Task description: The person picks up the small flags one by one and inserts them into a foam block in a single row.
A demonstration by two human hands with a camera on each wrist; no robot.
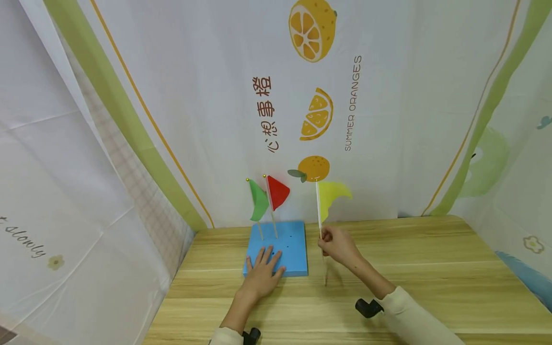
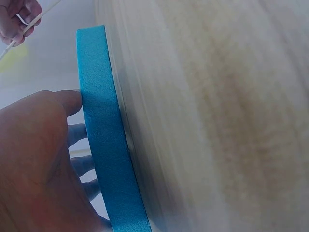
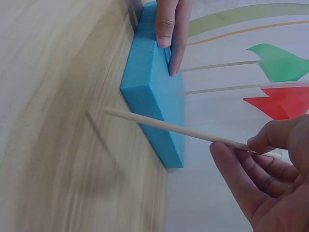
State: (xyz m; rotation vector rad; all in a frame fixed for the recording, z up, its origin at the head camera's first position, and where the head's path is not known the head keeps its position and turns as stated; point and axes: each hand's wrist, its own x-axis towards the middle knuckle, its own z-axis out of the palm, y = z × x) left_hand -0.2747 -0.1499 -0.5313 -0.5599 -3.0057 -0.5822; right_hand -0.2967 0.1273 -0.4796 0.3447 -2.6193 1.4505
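Observation:
A blue foam block (image 1: 295, 258) lies on the table with several small holes in its top. Toward its back left stand a green flag (image 1: 259, 201) and a red flag (image 1: 278, 192), each on a thin wooden stick. My left hand (image 1: 261, 278) rests on the block's front left part, fingers spread and straight. To the right of the block, my right hand (image 1: 339, 245) pinches the stick of a yellow flag (image 1: 329, 195). That stick (image 3: 169, 126) is held off the table, its lower end free, as the right wrist view shows.
The wooden table (image 1: 422, 268) reaches back to a white curtain (image 1: 207, 120) printed with oranges and lettering. Curtains also hang at the left and right sides. Black wrist-camera mounts (image 1: 368, 308) show by the sleeves.

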